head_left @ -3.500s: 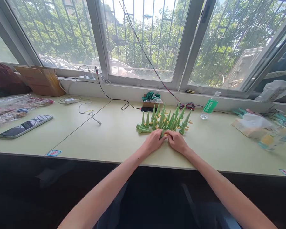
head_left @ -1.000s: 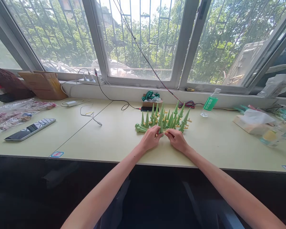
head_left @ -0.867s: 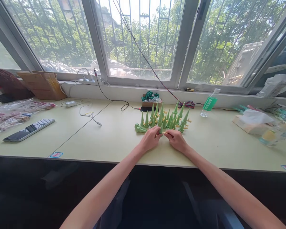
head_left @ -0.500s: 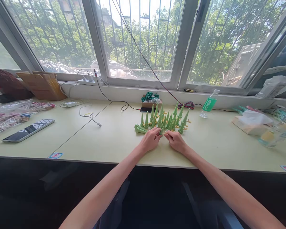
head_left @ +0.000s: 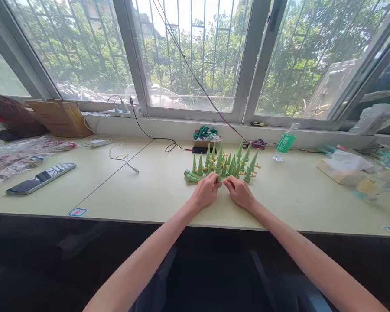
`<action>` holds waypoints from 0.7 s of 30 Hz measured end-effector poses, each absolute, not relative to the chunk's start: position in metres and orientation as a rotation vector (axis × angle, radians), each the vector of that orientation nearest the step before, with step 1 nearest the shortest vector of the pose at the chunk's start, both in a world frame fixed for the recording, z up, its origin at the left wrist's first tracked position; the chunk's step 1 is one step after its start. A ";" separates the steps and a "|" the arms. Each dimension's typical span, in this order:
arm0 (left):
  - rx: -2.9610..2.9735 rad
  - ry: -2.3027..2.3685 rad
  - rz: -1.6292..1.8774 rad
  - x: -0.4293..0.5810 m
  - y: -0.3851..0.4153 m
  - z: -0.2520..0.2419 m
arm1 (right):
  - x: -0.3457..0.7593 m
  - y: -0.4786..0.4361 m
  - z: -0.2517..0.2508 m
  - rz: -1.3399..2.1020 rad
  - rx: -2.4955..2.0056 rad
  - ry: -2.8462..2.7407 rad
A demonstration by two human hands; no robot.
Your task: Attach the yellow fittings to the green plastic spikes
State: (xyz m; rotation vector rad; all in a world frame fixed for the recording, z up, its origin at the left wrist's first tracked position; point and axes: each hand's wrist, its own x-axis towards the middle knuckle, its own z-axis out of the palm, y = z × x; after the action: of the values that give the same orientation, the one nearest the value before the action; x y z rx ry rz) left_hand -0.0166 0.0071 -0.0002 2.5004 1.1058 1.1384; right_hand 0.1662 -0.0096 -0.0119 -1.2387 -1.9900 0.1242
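Observation:
My left hand (head_left: pixel 206 190) is closed around a small green cone-shaped piece (head_left: pixel 219 177), whose pointed tip stands up between the fingers. Close by on the right, my right hand (head_left: pixel 238 191) is pinched at the low side of that piece; what its fingertips hold is too small to make out. Just beyond both hands stand several green pointed cones (head_left: pixel 249 168) with yellowish pegs sticking out of their sides. One green cone (head_left: pixel 191 177) lies on its side left of the group.
A dark phone (head_left: pixel 199 150) and a small box of green material (head_left: pixel 206 134) lie behind the cones. On the right are a water bottle (head_left: pixel 284 143) and a tissue box (head_left: pixel 338 171). A tablet-like device (head_left: pixel 40 178), a cable (head_left: pixel 125 160) and a cardboard box (head_left: pixel 63 119) lie left.
The green piece in my left hand has tilted more upright. Both hands stay almost in the same place; the whole view has shifted slightly.

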 end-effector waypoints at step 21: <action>2.488 0.996 1.177 -0.019 0.011 -0.004 | 0.168 -0.004 -0.018 0.124 -1.083 -2.043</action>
State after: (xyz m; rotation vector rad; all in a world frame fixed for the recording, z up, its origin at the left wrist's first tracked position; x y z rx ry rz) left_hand -0.0189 0.0113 -0.0041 2.4880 0.9957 1.1772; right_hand 0.1676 -0.0038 -0.0179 -1.0832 -2.0432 0.1242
